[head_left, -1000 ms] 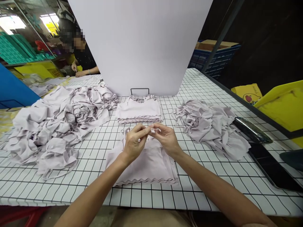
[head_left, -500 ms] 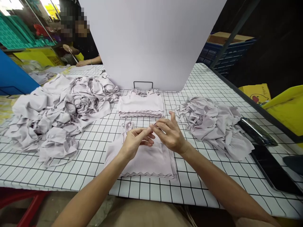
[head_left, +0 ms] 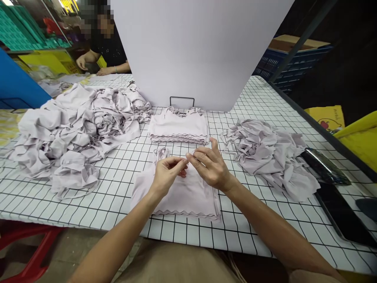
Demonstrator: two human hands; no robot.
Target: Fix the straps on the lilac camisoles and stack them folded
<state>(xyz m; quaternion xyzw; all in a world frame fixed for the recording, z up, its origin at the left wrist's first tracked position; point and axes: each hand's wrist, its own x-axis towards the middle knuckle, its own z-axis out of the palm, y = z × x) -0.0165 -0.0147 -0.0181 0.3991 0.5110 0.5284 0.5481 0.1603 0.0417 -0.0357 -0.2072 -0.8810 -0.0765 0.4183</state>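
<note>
My left hand (head_left: 167, 175) is pinched, thumb against fingers, above a pale pinkish-grey garment stack (head_left: 182, 198) with wavy hems and thin straps. My right hand (head_left: 212, 168) meets it fingertip to fingertip, one finger raised and the others bent together. Whatever is between the fingertips is too small to make out. Just beyond the hands lies a second, neatly layered garment stack (head_left: 178, 125), its straps toward the board.
To the left spreads a large heap of loose garments (head_left: 73, 125); a smaller heap (head_left: 265, 153) lies right. A phone (head_left: 343, 214) and shiny dark case (head_left: 325, 165) sit beside it. A white board (head_left: 194, 51) stands behind. Another person (head_left: 107, 51) works at far left.
The camera view has shifted slightly. My left fingers have drawn closer together, with the hands still meeting at the fingertips. The other person's hand has lowered slightly, and the thin tool no longer shows.
</note>
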